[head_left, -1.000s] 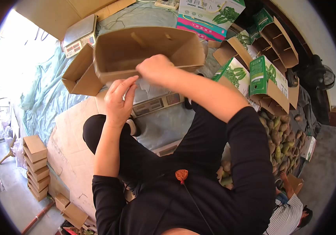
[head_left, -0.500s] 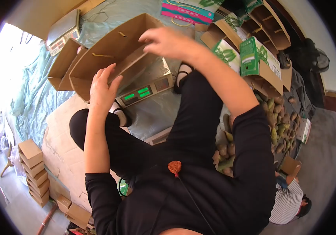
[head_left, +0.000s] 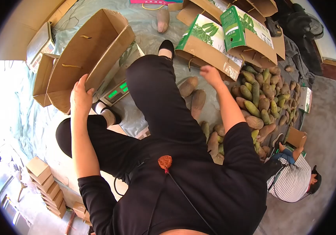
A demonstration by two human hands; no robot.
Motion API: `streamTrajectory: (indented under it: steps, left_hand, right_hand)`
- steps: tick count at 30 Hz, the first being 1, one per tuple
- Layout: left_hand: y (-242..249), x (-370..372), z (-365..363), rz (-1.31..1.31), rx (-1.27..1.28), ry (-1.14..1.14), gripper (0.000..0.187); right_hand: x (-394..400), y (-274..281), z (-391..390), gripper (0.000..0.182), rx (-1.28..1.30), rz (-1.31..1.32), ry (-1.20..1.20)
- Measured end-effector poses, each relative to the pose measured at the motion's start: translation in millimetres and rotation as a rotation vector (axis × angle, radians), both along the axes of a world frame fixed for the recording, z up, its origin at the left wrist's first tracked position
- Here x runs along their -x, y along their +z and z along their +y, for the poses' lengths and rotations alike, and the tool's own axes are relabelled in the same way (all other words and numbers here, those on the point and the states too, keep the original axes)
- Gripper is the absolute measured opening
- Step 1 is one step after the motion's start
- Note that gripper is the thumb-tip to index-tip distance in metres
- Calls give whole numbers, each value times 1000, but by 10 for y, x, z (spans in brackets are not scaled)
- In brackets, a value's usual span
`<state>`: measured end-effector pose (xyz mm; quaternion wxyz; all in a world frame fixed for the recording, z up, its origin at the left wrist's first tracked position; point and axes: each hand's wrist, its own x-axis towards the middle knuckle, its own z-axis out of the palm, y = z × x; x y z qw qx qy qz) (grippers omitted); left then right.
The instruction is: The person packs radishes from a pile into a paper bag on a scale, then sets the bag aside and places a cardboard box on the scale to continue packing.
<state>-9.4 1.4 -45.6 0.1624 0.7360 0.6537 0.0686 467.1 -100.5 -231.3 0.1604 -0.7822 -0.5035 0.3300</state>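
Note:
My left hand [head_left: 81, 97] is at the near edge of a large open cardboard box [head_left: 76, 51], its fingers over the rim and its thumb outside. The box stands tilted over a scale [head_left: 117, 92] with lit green digits, partly hidden by it. My right hand [head_left: 212, 75] is near the lower edge of a green and white printed carton [head_left: 203, 37], its fingers curled; whether they hold anything is hidden. Close by, two large brown tubers [head_left: 188, 86] lie beside my leg.
A large pile of green and brown tubers [head_left: 268, 92] lies at right. More cartons [head_left: 250, 35] and a black fan [head_left: 303, 25] stand at upper right. A person in a striped shirt [head_left: 291, 178] sits at lower right. Stacked cardboard boxes [head_left: 48, 188] stand at lower left.
My right hand has left the large box and moved right to the printed carton. My left hand has closed on the large box's edge. The view has shifted, showing more of the tuber pile.

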Motion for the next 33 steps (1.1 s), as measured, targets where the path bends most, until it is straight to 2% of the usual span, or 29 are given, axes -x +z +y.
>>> streamTrajectory:
  steps: [4, 6, 7, 9, 13, 15, 19, 21, 22, 25, 27, 31, 32, 33]
  left_hand:
    - [-83, 38, 65, 68, 39, 52, 38]
    - [-72, 21, 58, 20, 36, 38, 29]
    - [-83, 31, 55, 9, 16, 30, 28]
    - [-118, 68, 49, -1, -1, 18, 29]
    - [-119, 66, 21, -48, -38, -34, 24]
    - [-100, 47, -5, -40, -24, -64, 23]
    - [-74, -3, -56, -49, -14, -69, 23]
    - [-64, 16, -58, -61, -21, -67, 23]
    - [-57, 29, -55, -54, -17, -56, 23]
    - [-26, 59, -54, -37, 4, -34, 23]
    - [-24, 74, -54, -33, 2, -25, 22]
    - [-39, 67, -41, -8, 19, -43, 16]
    - [-40, 71, -44, -15, 20, -34, 16]
    - [-39, 78, -47, -19, 20, -43, 14]
  right_hand:
    - [61, -581, -516, 31, 63, -32, -44]
    - [179, -699, -643, 28, 353, 370, -456]
    - [243, -743, -693, 28, 356, 380, -435]
    - [367, -815, -743, 39, 476, 548, -671]
    - [582, -895, -696, 50, 510, 526, -728]
    - [687, -897, -622, 59, 456, 493, -838]
    - [758, -955, -464, 60, 458, 528, -864]
    - [811, -976, -384, 72, 487, 582, -933]
    - [842, -955, -341, 72, 488, 582, -915]
    - [914, -1000, -247, 74, 443, 581, -1011]
    - [962, -1063, -194, 74, 407, 598, -1208]
    - [827, -1159, -239, 77, 434, 585, -1231]
    - [658, -1398, -342, 79, 496, 716, -1126]
    - [625, -1357, -356, 80, 527, 776, -1072]
